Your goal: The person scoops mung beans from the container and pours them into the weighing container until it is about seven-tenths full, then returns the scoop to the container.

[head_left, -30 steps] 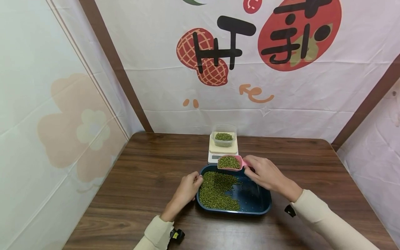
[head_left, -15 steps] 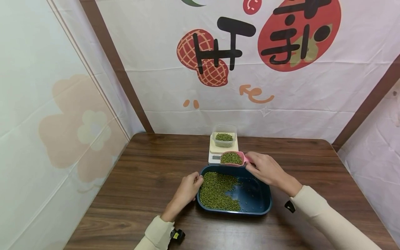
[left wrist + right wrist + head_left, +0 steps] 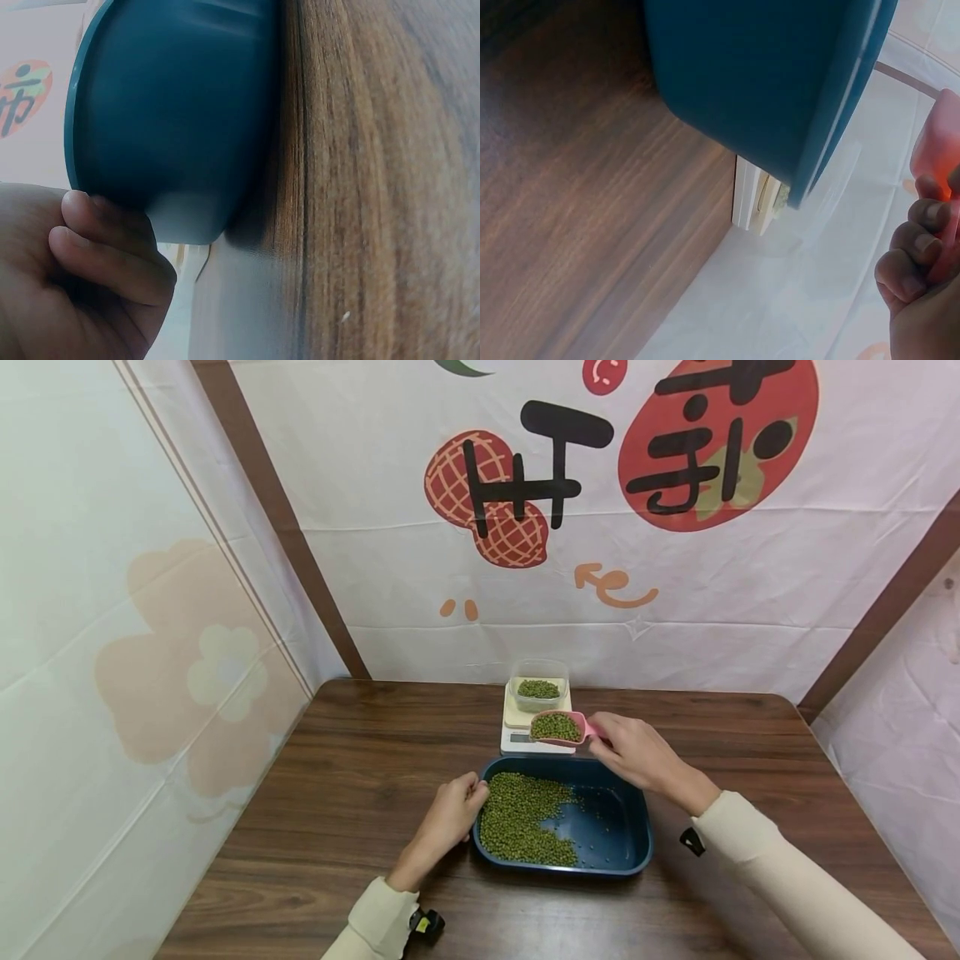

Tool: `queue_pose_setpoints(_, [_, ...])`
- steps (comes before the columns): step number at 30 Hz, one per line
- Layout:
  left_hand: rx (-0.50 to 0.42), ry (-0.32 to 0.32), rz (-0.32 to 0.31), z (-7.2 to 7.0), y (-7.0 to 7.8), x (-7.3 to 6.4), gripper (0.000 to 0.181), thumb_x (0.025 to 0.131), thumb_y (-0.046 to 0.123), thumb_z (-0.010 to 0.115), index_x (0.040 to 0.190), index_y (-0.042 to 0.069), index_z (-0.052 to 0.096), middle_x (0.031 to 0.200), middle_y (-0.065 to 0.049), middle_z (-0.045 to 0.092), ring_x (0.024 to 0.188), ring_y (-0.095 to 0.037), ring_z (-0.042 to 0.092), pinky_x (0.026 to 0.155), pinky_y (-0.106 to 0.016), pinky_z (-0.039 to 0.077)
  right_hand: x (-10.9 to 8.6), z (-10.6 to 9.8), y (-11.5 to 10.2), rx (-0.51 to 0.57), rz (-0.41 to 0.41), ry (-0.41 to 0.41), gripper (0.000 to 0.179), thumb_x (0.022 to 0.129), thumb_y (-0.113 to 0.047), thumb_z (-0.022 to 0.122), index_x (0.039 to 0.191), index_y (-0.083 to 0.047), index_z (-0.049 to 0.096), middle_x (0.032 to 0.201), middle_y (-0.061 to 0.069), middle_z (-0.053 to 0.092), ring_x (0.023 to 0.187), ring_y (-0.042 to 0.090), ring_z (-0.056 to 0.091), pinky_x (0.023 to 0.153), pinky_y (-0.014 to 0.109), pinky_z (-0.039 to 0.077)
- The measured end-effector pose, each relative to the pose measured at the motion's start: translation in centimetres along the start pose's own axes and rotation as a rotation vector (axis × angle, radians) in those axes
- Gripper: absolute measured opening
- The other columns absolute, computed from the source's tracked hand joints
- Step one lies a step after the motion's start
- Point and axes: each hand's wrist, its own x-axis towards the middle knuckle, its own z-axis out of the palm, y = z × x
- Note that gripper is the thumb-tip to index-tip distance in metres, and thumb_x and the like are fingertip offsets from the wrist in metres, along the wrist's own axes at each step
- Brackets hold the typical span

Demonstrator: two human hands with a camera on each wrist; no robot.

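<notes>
My right hand [image 3: 641, 756] grips the handle of a pink scoop [image 3: 579, 737], which is heaped with green beans [image 3: 555, 727]. The scoop hangs over the front of a white kitchen scale [image 3: 513, 745], partly covering its display. On the scale stands a clear plastic container [image 3: 540, 700] with some green beans in it. A dark blue tray [image 3: 615, 864] lies in front, its left side covered with green beans. At the tray's left rim my left hand [image 3: 450, 814] holds on with curled fingers, as the left wrist view [image 3: 105, 262] also shows.
The brown wooden table [image 3: 315, 827] extends to both sides of the tray. A printed cloth [image 3: 420, 647] hangs behind the table's back edge. Each sleeve has a black wrist camera [image 3: 426, 925] by it.
The right hand has lifted the filled scoop from above the tray's back rim and carried it farther back, over the scale's front. The left hand stays on the tray rim.
</notes>
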Motion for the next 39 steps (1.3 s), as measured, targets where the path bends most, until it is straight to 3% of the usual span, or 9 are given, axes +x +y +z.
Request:
queue_pose_setpoints(15, [0.0,0.002,0.007,0.0,0.0,0.0,0.032,0.111,0.018,0.048,0.079,0.011,0.049,0.055,0.003,0.043,0.038,-0.012,0.045,0.041,-0.028,0.046,1.3,-0.1,0.7,-0.006,0.005,0.011,0.005,0.101,-0.016,0.059,0.097,-0.014,0.06,0.074,-0.003,0.046,0.062,0.009,0.041,0.059,0.026,0.035])
queue_pose_setpoints(33, [-0.003,-0.001,-0.003,0.0,-0.1,-0.1,0.034,0.111,0.02,0.048,0.078,0.012,0.049,0.055,0.003,0.043,0.039,-0.012,0.046,0.04,-0.025,0.044,2.2,0.2,1.5,-0.016,0.083,-0.02,0.009,0.103,-0.02,0.056,0.098,-0.014,0.061,0.073,-0.002,0.045,0.061,0.012,0.042,0.058,0.028,0.034])
queue_pose_setpoints(39, [-0.038,0.011,0.089,0.1,-1.0,0.1,0.035,0.111,0.023,0.045,0.077,0.016,0.049,0.055,0.007,0.042,0.038,-0.01,0.045,0.038,-0.025,0.042,2.8,0.2,1.8,-0.025,0.067,0.001,0.009,0.103,-0.018,0.056,0.094,-0.015,0.058,0.073,-0.002,0.043,0.061,0.012,0.04,0.059,0.029,0.033])
